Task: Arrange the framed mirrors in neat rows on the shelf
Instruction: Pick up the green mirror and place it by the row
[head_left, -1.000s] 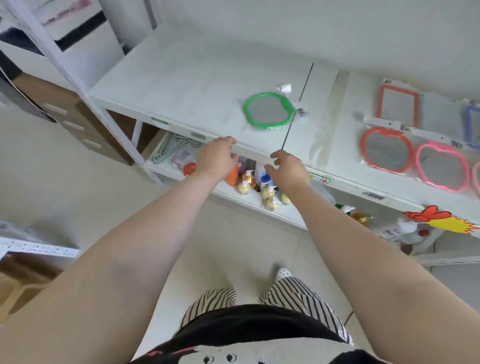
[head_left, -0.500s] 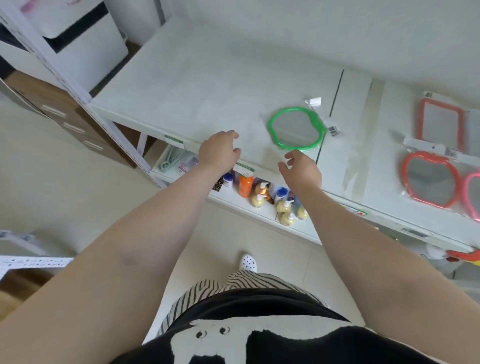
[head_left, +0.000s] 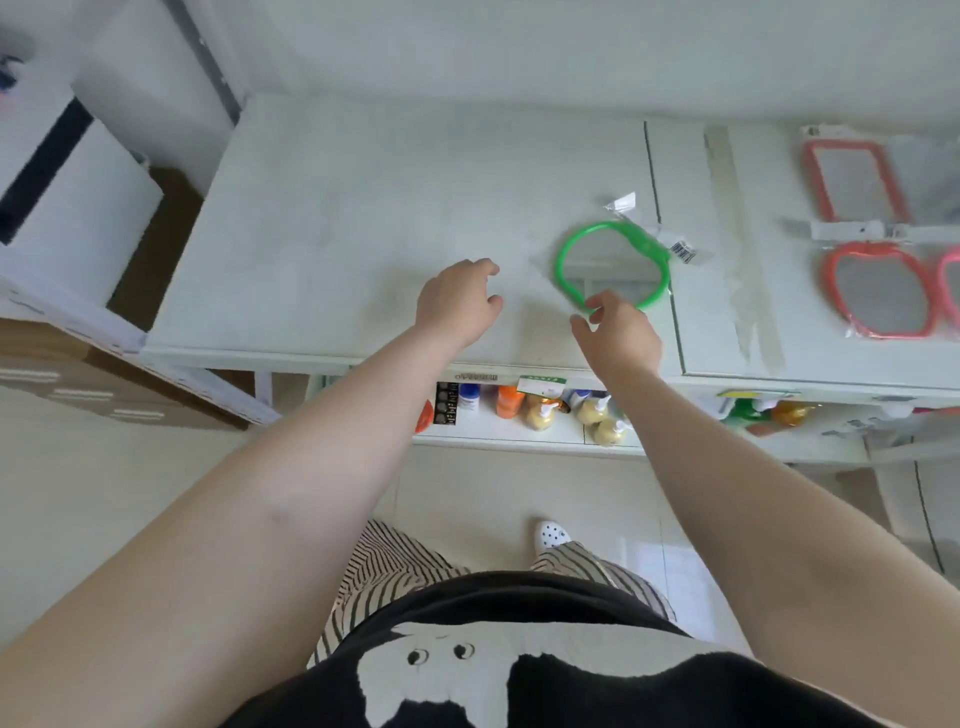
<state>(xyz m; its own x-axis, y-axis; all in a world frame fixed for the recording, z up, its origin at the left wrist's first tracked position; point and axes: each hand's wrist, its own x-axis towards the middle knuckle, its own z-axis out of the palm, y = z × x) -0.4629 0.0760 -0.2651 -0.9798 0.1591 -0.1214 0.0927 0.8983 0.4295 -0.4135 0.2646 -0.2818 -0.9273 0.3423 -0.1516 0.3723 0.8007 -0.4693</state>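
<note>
A green apple-shaped framed mirror (head_left: 613, 266) in clear wrap lies flat on the white top shelf (head_left: 363, 218). My right hand (head_left: 618, 332) hovers at its near rim, fingers apart, fingertips at the green frame's edge. My left hand (head_left: 457, 301) is over the bare shelf to the mirror's left, fingers loosely curled, holding nothing. On the right panel lie a red rectangular mirror (head_left: 854, 179), a red apple-shaped mirror (head_left: 878, 291) and the edge of a pink one (head_left: 950, 293).
A lower shelf (head_left: 519, 436) holds small bottles and packets below the front edge. A metal rack post (head_left: 208, 52) rises at the back left, with white boxes (head_left: 78, 208) beyond it. Tape strips cross the right panel.
Both hands have moved forward from the shelf's front edge onto the top surface. The right hand has reached the green mirror's near rim. The view has shifted left.
</note>
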